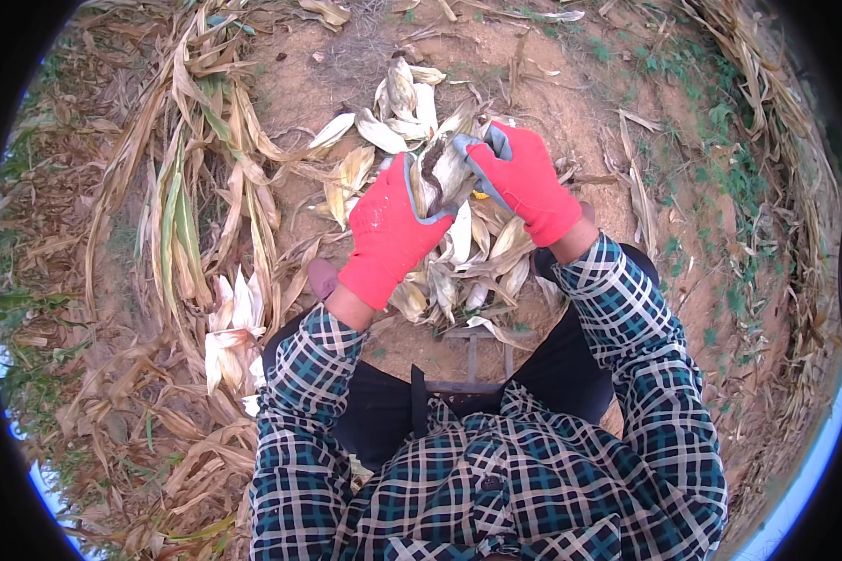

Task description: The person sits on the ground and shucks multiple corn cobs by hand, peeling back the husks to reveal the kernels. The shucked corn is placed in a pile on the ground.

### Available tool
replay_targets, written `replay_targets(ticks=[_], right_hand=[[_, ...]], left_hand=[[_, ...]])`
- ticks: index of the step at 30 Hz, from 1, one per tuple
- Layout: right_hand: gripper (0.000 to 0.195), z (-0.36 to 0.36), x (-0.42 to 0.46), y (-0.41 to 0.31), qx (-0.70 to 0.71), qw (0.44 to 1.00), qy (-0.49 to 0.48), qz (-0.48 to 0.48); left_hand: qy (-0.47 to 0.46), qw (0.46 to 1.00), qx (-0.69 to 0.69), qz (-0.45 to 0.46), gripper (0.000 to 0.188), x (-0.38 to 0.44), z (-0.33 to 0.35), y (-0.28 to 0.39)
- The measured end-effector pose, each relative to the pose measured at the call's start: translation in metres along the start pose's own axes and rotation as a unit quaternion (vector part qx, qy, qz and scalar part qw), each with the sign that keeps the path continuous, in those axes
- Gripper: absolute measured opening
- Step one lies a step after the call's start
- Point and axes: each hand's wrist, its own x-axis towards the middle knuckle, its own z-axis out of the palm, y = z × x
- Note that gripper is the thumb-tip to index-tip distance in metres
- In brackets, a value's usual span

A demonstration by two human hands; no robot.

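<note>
In front of me I hold an ear of corn in its dry husk, tilted, with a dark brown streak along its side. My left hand, in a red glove with grey palm, grips the lower end. Gloved the same way, my right hand pinches the husk near the upper end. Whether kernels are bared inside this husk cannot be seen. Under and below my hands lie loose corn husks in a heap. A bit of yellow corn shows just below my right hand.
More pale husked ears lie beyond my hands on the bare soil. Long dry corn stalks and leaves stretch along the left. Opened white husks rest beside my left leg. Green weeds grow at the right.
</note>
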Motion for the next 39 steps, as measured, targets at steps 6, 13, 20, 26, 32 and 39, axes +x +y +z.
replay_targets(ticks=[6,13,20,26,32,39], right_hand=[[0.027,0.019,-0.002,-0.007,0.191,0.976,0.041,0.095],[0.022,0.025,0.006,-0.015,0.308,0.946,0.037,0.094],[0.017,0.017,0.011,-0.012,0.26,0.959,0.033,0.103],[0.013,0.031,0.007,-0.028,0.359,0.929,0.087,0.018],[0.014,0.028,0.01,-0.038,0.425,0.898,0.027,0.111],[0.02,0.037,0.007,-0.03,0.074,0.993,0.041,-0.079]], left_hand=[[0.056,0.994,0.088,0.022,0.091,0.005,-0.005,0.002],[0.083,0.987,0.123,0.058,0.089,0.015,-0.017,0.001],[0.055,0.991,0.104,0.07,0.088,0.014,-0.023,0.002],[0.052,0.929,-0.363,-0.036,0.078,0.007,0.003,0.005],[0.026,0.898,-0.431,-0.083,0.069,0.016,-0.016,0.006],[0.165,0.976,-0.009,0.144,0.051,0.025,-0.041,-0.013]])
